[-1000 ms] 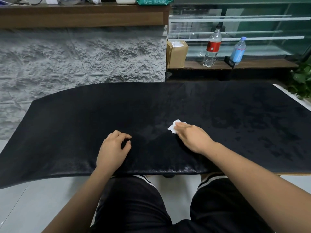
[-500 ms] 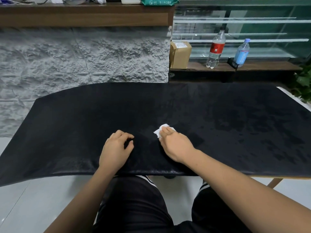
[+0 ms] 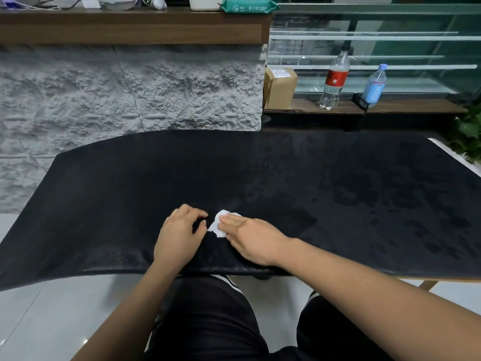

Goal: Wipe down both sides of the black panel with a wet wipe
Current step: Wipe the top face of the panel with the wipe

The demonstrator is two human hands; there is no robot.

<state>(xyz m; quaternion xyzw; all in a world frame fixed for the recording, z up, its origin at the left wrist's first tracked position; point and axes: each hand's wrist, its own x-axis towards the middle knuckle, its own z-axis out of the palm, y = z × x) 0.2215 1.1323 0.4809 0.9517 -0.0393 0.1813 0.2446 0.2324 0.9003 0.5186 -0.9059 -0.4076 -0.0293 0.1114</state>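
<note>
A large black panel (image 3: 286,178) lies flat in front of me, its near edge over my lap; darker wet patches show on its right half. My right hand (image 3: 252,241) presses a small crumpled white wet wipe (image 3: 218,229) onto the panel near the front edge, fingers laid straight over it. Just left of the wipe, my left hand (image 3: 177,235) rests on the panel with loosely curled fingertips and holds nothing. The thumb of that hand nearly touches the wipe.
A green wet-wipe pack (image 3: 248,6) sits on the wooden shelf above the stone wall. On the ledge at the back right stand a cardboard box (image 3: 279,88), a red-label bottle (image 3: 334,79) and a blue bottle (image 3: 374,86). A plant (image 3: 468,134) is at far right.
My right hand has slid the wipe leftward and a little nearer along the panel, ending beside my left hand. The left hand has stayed in place.
</note>
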